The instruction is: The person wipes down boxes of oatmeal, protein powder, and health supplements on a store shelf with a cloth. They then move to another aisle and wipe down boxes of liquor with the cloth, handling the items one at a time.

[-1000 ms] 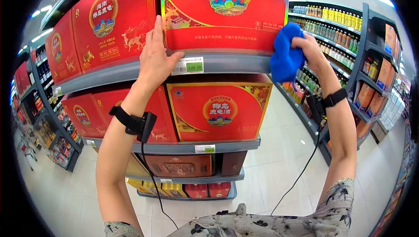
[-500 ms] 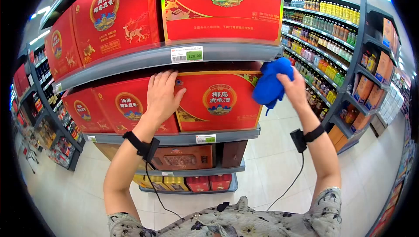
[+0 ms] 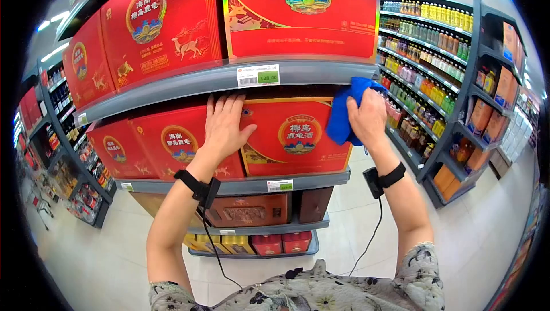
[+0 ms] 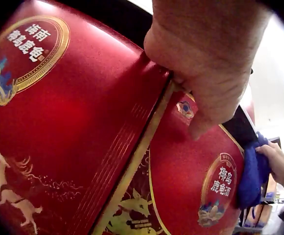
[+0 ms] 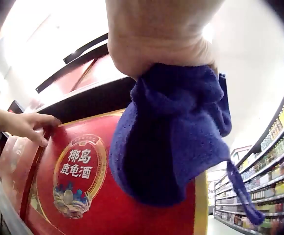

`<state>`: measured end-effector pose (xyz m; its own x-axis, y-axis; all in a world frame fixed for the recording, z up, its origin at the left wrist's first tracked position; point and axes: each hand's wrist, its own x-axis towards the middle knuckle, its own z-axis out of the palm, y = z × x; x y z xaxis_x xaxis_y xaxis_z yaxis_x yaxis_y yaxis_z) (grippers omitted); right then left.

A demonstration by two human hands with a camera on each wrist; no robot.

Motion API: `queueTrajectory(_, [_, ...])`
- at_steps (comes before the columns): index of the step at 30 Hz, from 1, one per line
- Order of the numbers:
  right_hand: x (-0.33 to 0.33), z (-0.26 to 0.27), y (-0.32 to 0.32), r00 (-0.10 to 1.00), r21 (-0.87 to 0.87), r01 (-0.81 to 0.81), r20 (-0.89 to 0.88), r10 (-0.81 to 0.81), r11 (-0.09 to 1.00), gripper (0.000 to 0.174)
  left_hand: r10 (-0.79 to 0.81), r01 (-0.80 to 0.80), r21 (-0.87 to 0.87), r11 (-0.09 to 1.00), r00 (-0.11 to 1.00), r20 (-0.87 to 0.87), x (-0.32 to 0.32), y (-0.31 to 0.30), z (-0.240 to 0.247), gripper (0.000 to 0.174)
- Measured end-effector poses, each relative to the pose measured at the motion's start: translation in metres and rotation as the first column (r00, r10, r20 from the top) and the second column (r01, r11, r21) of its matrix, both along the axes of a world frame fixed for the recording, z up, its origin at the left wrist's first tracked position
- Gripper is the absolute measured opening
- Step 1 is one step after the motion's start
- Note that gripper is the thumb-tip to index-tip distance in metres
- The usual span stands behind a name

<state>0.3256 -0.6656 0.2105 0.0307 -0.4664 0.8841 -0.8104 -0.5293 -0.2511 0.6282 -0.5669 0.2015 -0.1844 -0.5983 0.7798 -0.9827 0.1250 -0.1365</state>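
Note:
My left hand [image 3: 226, 126] lies with its fingers extended over the upper front edge of the second-shelf gift boxes. It touches where a plain red box [image 3: 153, 143] meets a gold-edged red box [image 3: 269, 163]. At that gold-edged box's upper right corner, my right hand [image 3: 368, 117] grips a bunched blue cloth [image 3: 339, 120]. The cloth [image 5: 200, 129] covers part of the box's right side in the right wrist view, and a strap-like loop hangs from it. My right fingertips are hidden in the folds.
Larger red gift boxes [image 3: 303, 30] stand on the shelf above, behind a grey shelf edge [image 3: 321, 72] with a price tag [image 3: 258, 76]. Brown boxes [image 3: 249, 210] sit below. To the right, a bottle rack [image 3: 427, 47] lines the aisle. Thin cables run from both wrist cameras.
Both hands have come down from the upper-shelf boxes to the second-shelf ones. Over the last half second, my right hand has shifted slightly with the cloth, while my left stays on the boxes.

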Motion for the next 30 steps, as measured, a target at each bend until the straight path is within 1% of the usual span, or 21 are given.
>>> queueTrajectory(3, [0.026,-0.010,0.005,0.994,-0.356,-0.004,-0.106,-0.036,0.934,0.033,-0.025,0.025,-0.028,0.999,1.000,0.005,0.002,-0.002,-0.002,0.073])
queueTrajectory(4, [0.034,-0.010,0.005,0.996,-0.298,-0.066,-0.077,0.045,0.952,0.036,-0.028,0.028,-0.027,0.999,1.000,0.012,0.002,-0.003,-0.003,0.073])
queueTrajectory(6, [0.042,-0.002,0.008,0.996,-0.123,-0.066,-0.068,0.058,0.990,0.036,-0.033,0.034,-0.053,0.998,0.999,0.007,0.002,-0.003,-0.003,0.073])
queueTrajectory(10, [0.041,-0.012,0.001,0.981,-0.201,-0.135,0.110,0.159,0.970,0.032,-0.004,0.004,-0.025,1.000,1.000,0.005,0.000,-0.002,-0.003,0.074])
queueTrajectory(12, [0.029,-0.019,-0.006,0.850,-0.131,-0.224,0.459,0.260,0.966,0.029,-0.007,0.007,-0.001,1.000,1.000,-0.011,0.002,-0.001,-0.003,0.075])
queueTrajectory(13, [0.019,-0.021,-0.010,0.774,-0.239,-0.225,0.545,0.322,0.945,0.029,-0.018,0.018,0.002,1.000,1.000,-0.013,0.001,0.001,-0.003,0.075])
queueTrajectory(14, [0.005,-0.026,-0.015,0.688,-0.135,-0.182,0.690,0.224,0.974,0.031,-0.019,0.019,0.000,1.000,1.000,-0.010,0.001,0.002,-0.002,0.075])
queueTrajectory(15, [-0.008,-0.027,-0.026,0.591,-0.295,-0.075,0.756,0.281,0.953,0.024,-0.025,0.025,-0.005,1.000,1.000,0.000,0.002,0.004,-0.002,0.076])
queueTrajectory(16, [-0.026,-0.033,-0.036,0.331,-0.330,-0.181,0.867,0.373,0.927,0.024,-0.031,0.031,-0.011,0.999,1.000,0.006,0.002,0.003,-0.002,0.076])
queueTrajectory(17, [-0.041,-0.045,-0.052,0.181,-0.387,-0.169,0.892,0.415,0.906,0.024,-0.029,0.029,-0.012,1.000,1.000,0.005,0.002,0.003,-0.003,0.076])
queueTrajectory(18, [-0.041,-0.046,-0.041,0.158,-0.356,-0.186,0.909,0.385,0.916,0.024,-0.025,0.025,-0.014,1.000,1.000,-0.001,0.003,0.003,-0.003,0.076])
queueTrajectory(20, [-0.028,-0.058,-0.031,0.553,-0.238,-0.236,0.764,0.332,0.942,0.026,-0.016,0.016,-0.041,0.999,1.000,0.017,0.002,0.001,-0.004,0.076])
queueTrajectory(21, [-0.013,-0.061,-0.022,0.641,-0.227,-0.287,0.677,0.362,0.931,0.030,-0.022,0.023,-0.030,0.999,1.000,0.020,0.001,0.000,-0.006,0.076])
queueTrajectory(22, [-0.001,-0.056,-0.012,0.828,-0.307,-0.133,0.488,0.276,0.942,0.032,-0.034,0.035,-0.044,0.998,0.999,0.027,0.003,-0.001,-0.007,0.076])
queueTrajectory(23, [0.003,-0.048,-0.006,0.936,-0.350,-0.043,0.314,0.161,0.936,0.029,-0.047,0.049,-0.061,0.997,0.998,0.034,0.004,-0.003,-0.007,0.075])
queueTrajectory(24, [0.012,-0.039,0.002,0.936,-0.268,-0.068,0.317,0.155,0.961,0.025,-0.057,0.059,-0.055,0.997,0.998,0.038,0.004,-0.004,-0.007,0.075])
queueTrajectory(25, [0.019,-0.033,0.006,0.976,-0.276,-0.011,0.206,0.070,0.961,0.021,-0.054,0.055,-0.046,0.997,0.998,0.028,0.004,-0.003,-0.007,0.075])
queueTrajectory(26, [0.032,-0.026,0.014,0.990,-0.299,-0.038,0.119,0.077,0.953,0.018,-0.049,0.049,-0.039,0.998,0.999,0.018,0.005,-0.003,-0.007,0.074])
queueTrajectory(27, [0.046,-0.020,0.029,0.987,-0.129,-0.146,0.044,0.153,0.981,0.017,-0.060,0.061,-0.057,0.997,0.998,0.014,0.005,-0.003,-0.008,0.072])
queueTrajectory(29, [0.081,-0.017,0.036,0.963,-0.313,-0.268,-0.110,0.246,0.911,0.021,-0.059,0.060,-0.053,0.997,0.998,0.016,0.005,-0.003,-0.008,0.072])
queueTrajectory(30, [0.096,-0.010,0.049,0.943,-0.260,-0.327,-0.148,0.298,0.908,0.021,-0.050,0.051,-0.056,0.997,0.999,0.014,0.005,-0.003,-0.008,0.072])
